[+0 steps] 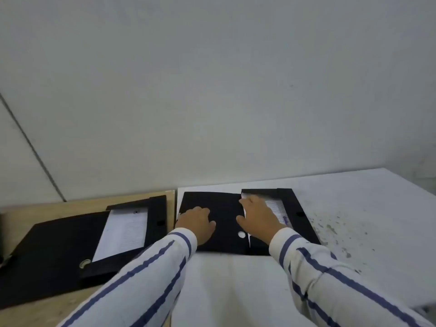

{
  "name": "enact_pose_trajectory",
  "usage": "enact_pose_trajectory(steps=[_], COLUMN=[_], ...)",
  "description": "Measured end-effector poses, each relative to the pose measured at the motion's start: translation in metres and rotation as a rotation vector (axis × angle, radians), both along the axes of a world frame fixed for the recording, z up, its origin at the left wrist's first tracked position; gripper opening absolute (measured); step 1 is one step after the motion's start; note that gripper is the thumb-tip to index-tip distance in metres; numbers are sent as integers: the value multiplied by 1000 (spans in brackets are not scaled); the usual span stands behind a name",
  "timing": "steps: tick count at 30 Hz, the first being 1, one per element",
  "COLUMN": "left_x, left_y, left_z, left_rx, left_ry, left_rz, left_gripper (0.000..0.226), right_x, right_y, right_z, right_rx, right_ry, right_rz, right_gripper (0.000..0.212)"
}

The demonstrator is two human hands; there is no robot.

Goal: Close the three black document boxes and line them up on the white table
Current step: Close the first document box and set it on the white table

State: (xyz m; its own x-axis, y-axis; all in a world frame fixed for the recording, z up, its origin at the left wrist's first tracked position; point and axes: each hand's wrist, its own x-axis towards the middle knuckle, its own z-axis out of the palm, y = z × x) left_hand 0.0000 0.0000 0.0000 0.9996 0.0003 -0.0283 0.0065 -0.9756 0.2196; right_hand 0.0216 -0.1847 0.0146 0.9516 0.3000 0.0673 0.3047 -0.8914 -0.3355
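A black document box (226, 208) lies opened flat on the white table (354, 208), its cover spread to the left and white papers (276, 208) showing in its right half. My left hand (197, 223) rests palm down on the cover near its left edge. My right hand (257, 217) lies over the inner edge of the cover, fingers on the papers, whether it grips the cover I cannot tell. A second black document box (70, 241) lies opened on the wooden table (59, 206) to the left, papers (122, 230) visible inside. No third box is in view.
The wooden table meets the white table along a seam just left of my left hand. A grey-white wall (212, 90) rises straight behind both tables. Dark specks mark the right part of the white table (335, 230). A dark object (2, 239) shows at the far left edge.
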Motion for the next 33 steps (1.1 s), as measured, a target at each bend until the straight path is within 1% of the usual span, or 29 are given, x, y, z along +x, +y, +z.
enact_pose_trajectory(steps=[6,11,16,19,23,27,33], left_x=[34,47,51,55,60,66,80], left_y=[-16,-10,4,13,23,31,38], left_z=[-50,-81,-100,-108,-114,-116,-119], left_rx=[-1,-64,-168,-215,-214,-262,-329], left_ry=[218,312,388,397,390,367,373], left_rz=[144,300,462,519,582,712,768], left_gripper=[48,49,51,48,49,52,55], right_x=[33,46,49,50,47,46,48], right_y=[-24,-40,-49,-50,-48,-47,-46], right_z=[-61,-111,-143,-156,-166,-172,-175], right_rx=[-19,-31,-55,-23,10,12,28], right_ry=[121,218,228,192,176,174,178], right_rz=[27,76,78,68,32,14,-11], right_gripper=[48,46,43,41,40,40,42])
